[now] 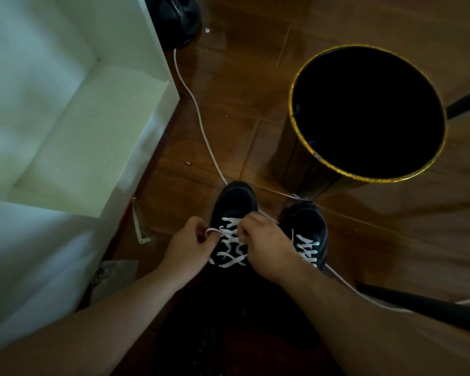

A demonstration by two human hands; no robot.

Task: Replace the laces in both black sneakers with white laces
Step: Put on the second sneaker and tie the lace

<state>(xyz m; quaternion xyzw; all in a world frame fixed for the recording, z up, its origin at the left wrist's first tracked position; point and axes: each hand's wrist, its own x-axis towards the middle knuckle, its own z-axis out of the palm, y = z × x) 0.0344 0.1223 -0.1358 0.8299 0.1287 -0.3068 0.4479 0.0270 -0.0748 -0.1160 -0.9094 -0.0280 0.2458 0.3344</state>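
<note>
Sneakers stand side by side on the wooden floor; the left sneaker [232, 213] is being laced. A loop of white lace [229, 241] is pinched by the left hand [186, 246], another strand by the right hand [266, 248]. Slack should probably be drawn evenly, crossings kept flat. The right sneaker [305, 229] looks laced already.
</note>
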